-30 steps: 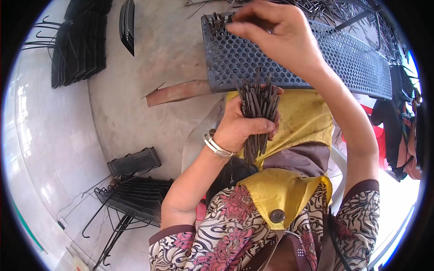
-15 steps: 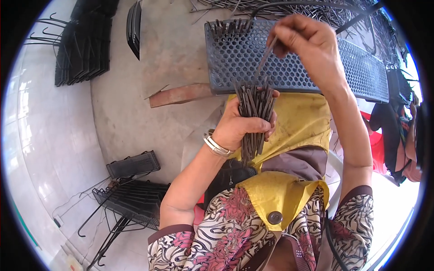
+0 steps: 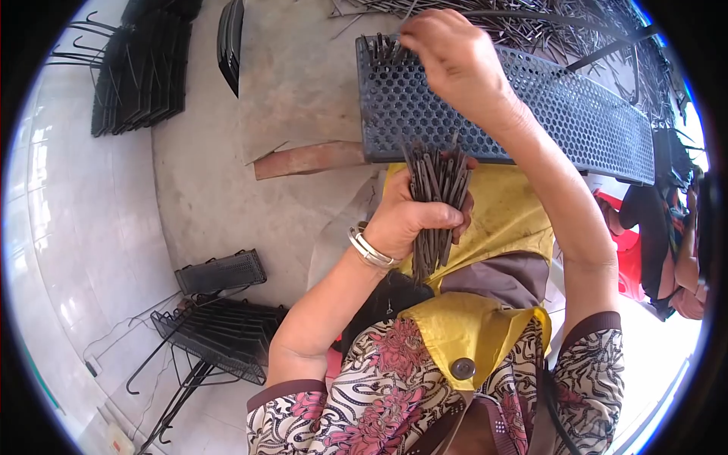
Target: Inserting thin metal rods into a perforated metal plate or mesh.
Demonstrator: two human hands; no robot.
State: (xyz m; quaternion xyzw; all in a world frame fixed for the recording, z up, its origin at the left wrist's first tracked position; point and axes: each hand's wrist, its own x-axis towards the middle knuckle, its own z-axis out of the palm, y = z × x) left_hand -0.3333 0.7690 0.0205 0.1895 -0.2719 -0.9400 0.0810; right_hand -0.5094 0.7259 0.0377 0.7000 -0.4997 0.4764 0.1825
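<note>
My left hand is wrapped round a bundle of thin dark metal strips, held upright over my lap with their ends poking out above and below the fist. Beyond it lies a dark perforated metal panel with rows of round-looking holes. Several short strips stand upright in its far left corner. Over that corner is my right hand, its fingers pinched together on a single thin strip, whose tip shows above them. The fingertips hide the strip's lower end.
Many loose strips are heaped behind the panel, beside black bars. Stacked black racks stand at far left, more racks at near left. A reddish-brown board lies left of the panel. Another person is at right.
My right hand has moved from above the bundle to the panel's far left corner, carrying a strip. The left hand still grips the bundle, in nearly the same place.
</note>
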